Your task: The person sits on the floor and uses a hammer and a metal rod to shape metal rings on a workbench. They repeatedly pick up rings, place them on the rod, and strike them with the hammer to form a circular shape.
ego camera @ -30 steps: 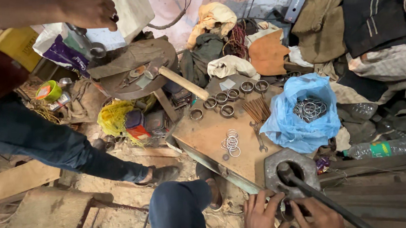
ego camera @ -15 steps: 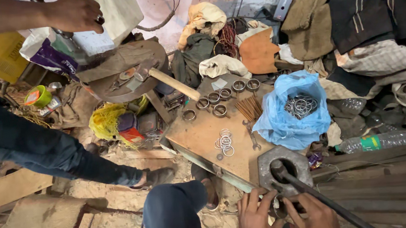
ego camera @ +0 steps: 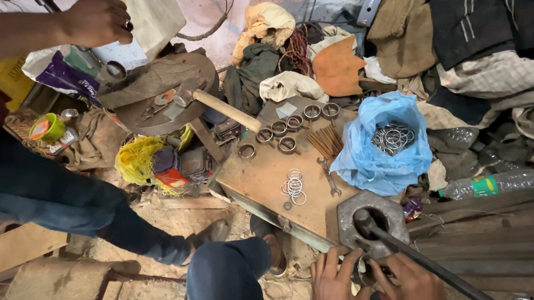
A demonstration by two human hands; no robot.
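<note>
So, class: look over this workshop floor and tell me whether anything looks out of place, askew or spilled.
Yes. A clear plastic bottle lies on its side among the rags, and thin wire rings sit in a loose scatter on the board, unlike the rings gathered in the blue bag.

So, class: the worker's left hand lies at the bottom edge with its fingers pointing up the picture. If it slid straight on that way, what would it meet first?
Most likely the large grey hexagonal nut: the left hand has its fingertips close below the nut's near edge. Whether they already touch it cannot be told from this view.
</note>
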